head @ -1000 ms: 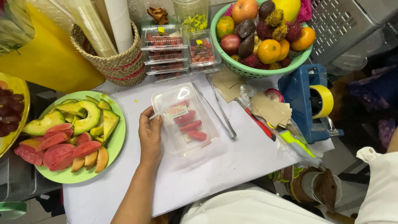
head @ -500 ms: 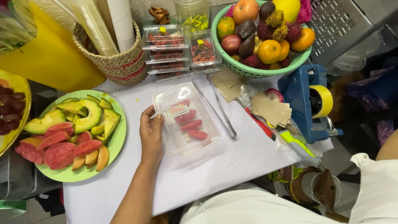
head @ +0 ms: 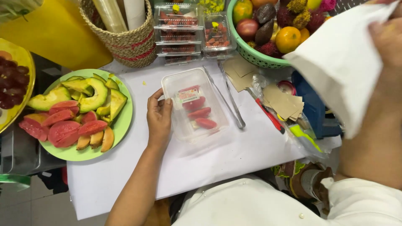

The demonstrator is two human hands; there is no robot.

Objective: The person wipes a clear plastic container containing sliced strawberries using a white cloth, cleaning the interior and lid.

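Since the earlier frame, our right hand (head: 387, 39) had risen from out of view to the upper right, carrying a white sheet (head: 343, 58) pinched at its top corner; our left hand (head: 159, 117) stayed put.

Item 1: left hand, fingers curled and gripping the near-left rim of the clear plastic container (head: 194, 104), palm down on the white tabletop (head: 125, 167).

Item 2: clear plastic container, immediately right of that hand, holding red fruit slices (head: 201, 113). Its long axis ran from the near right toward the far left, its far end pointing at the stacked packed boxes (head: 178, 29).

Item 3: metal tongs (head: 228, 100), just beyond the container's right side, roughly parallel to it.

Item 4: green plate of cut fruit (head: 79, 113), well left of the hand.

Item 5: green fruit basket (head: 251, 54), far right.

Risk noted: we judged the light container could skid or tip toward the tongs if the one-sided grip pushed it, spilling slices; the hanging sheet could brush the basket fruit.
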